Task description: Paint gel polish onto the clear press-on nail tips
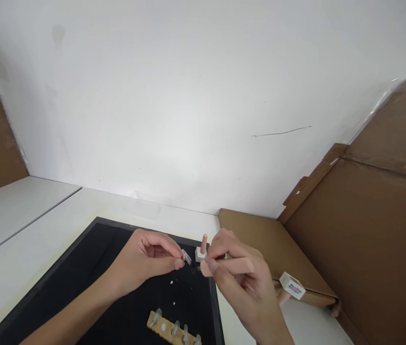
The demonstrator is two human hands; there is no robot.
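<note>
My left hand (148, 256) pinches a small clear piece (186, 257) between thumb and forefinger, above the black mat (116, 249). Close by on the right, my right hand (240, 273) is closed round a pale wooden stick (237, 266) with a rounded end; a thin dark tip near its fingertips is too blurred to make out. Behind the gap between my hands stands a white block with a wooden peg (203, 244). Nearer me on the mat lies a tan strip (168, 329) holding several clear pieces.
A cardboard box (260, 235) sits at the back right. Beside my right wrist is a white block with a coloured mark (292, 286) and a wooden peg. White bits (171, 282) dot the mat. Cardboard panels flank both sides, and a white wall (174, 96) rises behind.
</note>
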